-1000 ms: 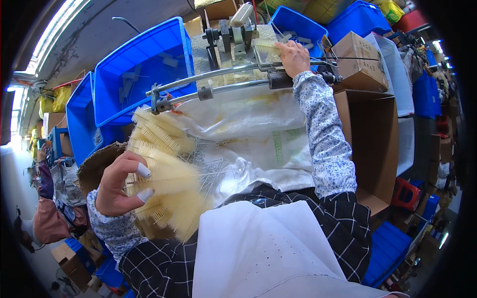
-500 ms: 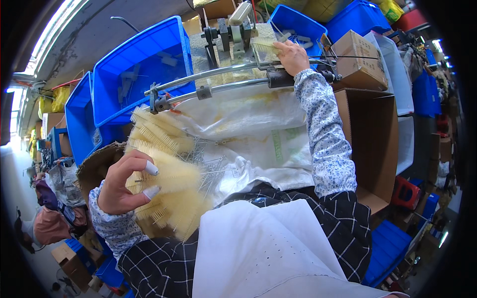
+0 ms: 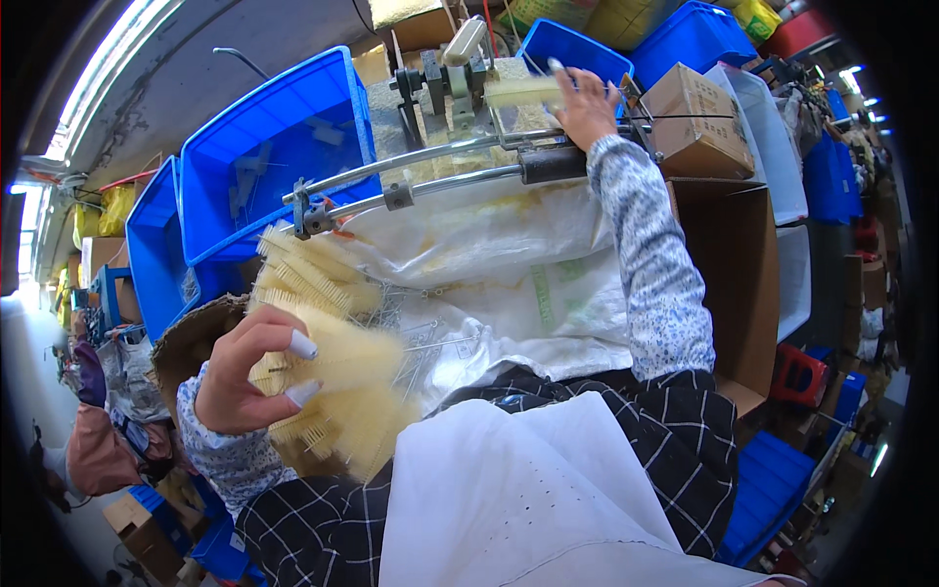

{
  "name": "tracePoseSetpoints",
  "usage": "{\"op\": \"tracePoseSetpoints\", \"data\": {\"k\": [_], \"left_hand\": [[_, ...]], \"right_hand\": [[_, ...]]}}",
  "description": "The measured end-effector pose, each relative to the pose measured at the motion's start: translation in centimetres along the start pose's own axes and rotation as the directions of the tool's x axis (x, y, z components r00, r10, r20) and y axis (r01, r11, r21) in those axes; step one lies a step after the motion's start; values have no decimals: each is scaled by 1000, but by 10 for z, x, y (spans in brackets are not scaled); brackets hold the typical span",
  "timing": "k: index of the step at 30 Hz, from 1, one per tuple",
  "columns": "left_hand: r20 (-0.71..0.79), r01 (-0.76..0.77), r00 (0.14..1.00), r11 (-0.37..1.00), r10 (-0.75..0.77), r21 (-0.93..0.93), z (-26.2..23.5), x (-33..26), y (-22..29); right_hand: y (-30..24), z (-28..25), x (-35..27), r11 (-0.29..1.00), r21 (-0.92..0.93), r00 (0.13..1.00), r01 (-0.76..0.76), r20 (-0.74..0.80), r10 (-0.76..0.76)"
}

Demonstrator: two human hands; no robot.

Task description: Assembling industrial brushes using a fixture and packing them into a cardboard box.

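My left hand point(image 3: 252, 374), with white covers on thumb and forefinger, is held in a wide curve with the fingertips apart. It hovers over a pile of cream bristle brushes point(image 3: 305, 279) with wire stems. A blurred brush point(image 3: 357, 358) lies just beyond its fingertips, its stem pointing right. At the bench machine point(image 3: 460, 83), another cream brush point(image 3: 523, 92) sits level beside the metal clamp parts. My right hand point(image 3: 589, 106) is at that brush's right end, fingers spread and blurred; whether a fingertip touches the bristles I cannot tell.
Two metal rods point(image 3: 421, 155) cross in front of the machine. A blue bin point(image 3: 279, 157) with white pieces stands left, another blue bin point(image 3: 577, 49) behind my right hand. Open cardboard box point(image 3: 729, 284) at right. White sacking point(image 3: 489, 235) covers the near work area.
My right hand has spread its fingers and shifted slightly right from the brush at the machine. The left hand keeps nearly the same pose, and the brush beyond it has blurred.
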State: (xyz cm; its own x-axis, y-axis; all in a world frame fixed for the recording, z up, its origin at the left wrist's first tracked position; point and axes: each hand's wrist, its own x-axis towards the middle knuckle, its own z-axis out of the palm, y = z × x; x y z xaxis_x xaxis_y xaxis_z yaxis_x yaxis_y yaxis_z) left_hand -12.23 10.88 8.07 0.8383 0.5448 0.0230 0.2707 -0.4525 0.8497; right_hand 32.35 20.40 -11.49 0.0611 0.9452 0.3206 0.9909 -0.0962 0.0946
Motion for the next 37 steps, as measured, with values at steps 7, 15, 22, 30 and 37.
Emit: {"op": "tracePoseSetpoints", "data": {"k": [7, 15, 22, 30, 37], "left_hand": [[-24, -17, 1000, 999, 16, -37, -1, -2, -7], [-30, -38, 999, 999, 37, -25, -4, -4, -5], [-18, -36, 999, 999, 35, -16, -8, -10, -2], [-6, -61, 998, 998, 61, -3, -2, 5, 0], [-68, 56, 996, 998, -58, -28, -7, -13, 1]], "right_hand": [[16, 3, -18, 975, 100, 980, -197, 39, 194], [-14, 11, -12, 912, 362, 981, -194, 54, 187], [-77, 11, -5, 932, 294, 977, -210, 25, 212], [-128, -5, 0, 945, 268, 980, -186, 112, 161], [-76, -3, -3, 904, 390, 982, -174, 140, 129]]}}
